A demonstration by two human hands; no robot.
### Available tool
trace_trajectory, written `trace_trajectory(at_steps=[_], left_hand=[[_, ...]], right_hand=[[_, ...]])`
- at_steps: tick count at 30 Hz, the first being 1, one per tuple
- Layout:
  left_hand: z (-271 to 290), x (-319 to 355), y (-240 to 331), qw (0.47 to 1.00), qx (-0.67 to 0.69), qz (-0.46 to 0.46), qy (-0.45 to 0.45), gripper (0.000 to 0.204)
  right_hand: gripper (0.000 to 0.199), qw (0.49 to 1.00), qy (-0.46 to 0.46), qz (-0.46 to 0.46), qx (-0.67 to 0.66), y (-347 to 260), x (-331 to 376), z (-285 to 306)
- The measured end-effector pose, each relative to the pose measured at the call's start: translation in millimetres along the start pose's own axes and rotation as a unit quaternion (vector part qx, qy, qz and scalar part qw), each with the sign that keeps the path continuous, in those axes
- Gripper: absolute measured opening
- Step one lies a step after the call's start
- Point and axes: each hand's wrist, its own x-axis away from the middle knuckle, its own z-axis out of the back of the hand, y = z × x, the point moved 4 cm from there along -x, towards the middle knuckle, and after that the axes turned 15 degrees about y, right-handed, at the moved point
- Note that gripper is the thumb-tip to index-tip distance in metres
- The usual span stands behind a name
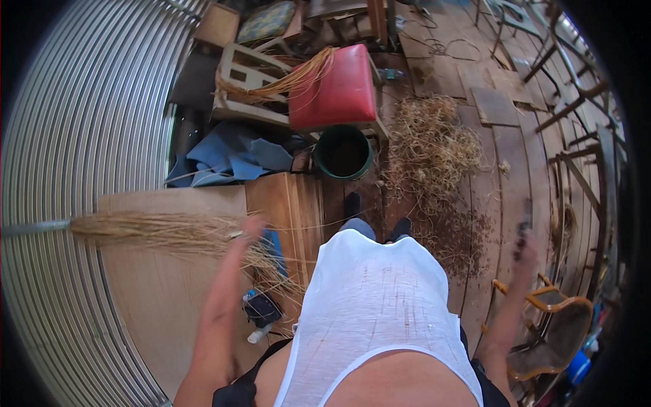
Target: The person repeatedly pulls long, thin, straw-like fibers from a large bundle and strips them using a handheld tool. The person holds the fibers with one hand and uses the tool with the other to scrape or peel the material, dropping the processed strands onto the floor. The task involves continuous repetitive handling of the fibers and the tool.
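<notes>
My left hand (252, 229), smeared by motion, is over the loose end of a long bundle of tan straw-like strands (156, 227). Whether its fingers are closed on any strand cannot be made out. The bundle lies across a pale wooden board (163, 285), its narrow end toward the metal wall. Out to the right, my right hand (525, 245) is closed around a dark-handled tool (522, 234); blur hides its exact kind. Just below the strands, a small black pouch-like object (262, 309) rests on the board.
A green bucket (343, 152) stands ahead of my feet, before a red-seated chair (333, 88) draped with strands. Right of it, a tangled heap of fibre (434, 146) covers floorboards. Blue sheeting (230, 156) lies left; a brown chair (553, 325) stands near right. Corrugated metal (88, 136) walls the left.
</notes>
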Motion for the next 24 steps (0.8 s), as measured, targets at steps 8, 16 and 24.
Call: trace_trajectory(at_steps=[8,16,24], left_hand=[[-87.5,22.3,348.0,0.903,0.246,-0.258,-0.238,0.029],[-6.2,3.2,92.4,0.974,0.015,-0.109,-0.199,0.024],[195.4,67.9,-100.4,0.906,-0.179,0.120,0.363,0.023]], right_hand=[[0.021,0.868,-0.376,0.261,0.192,33.6,217.6,-210.4],[0.028,0.811,-0.215,0.490,0.238,-6.6,113.3,-169.1],[0.026,0.806,-0.278,0.431,0.296,16.8,122.9,-147.8]])
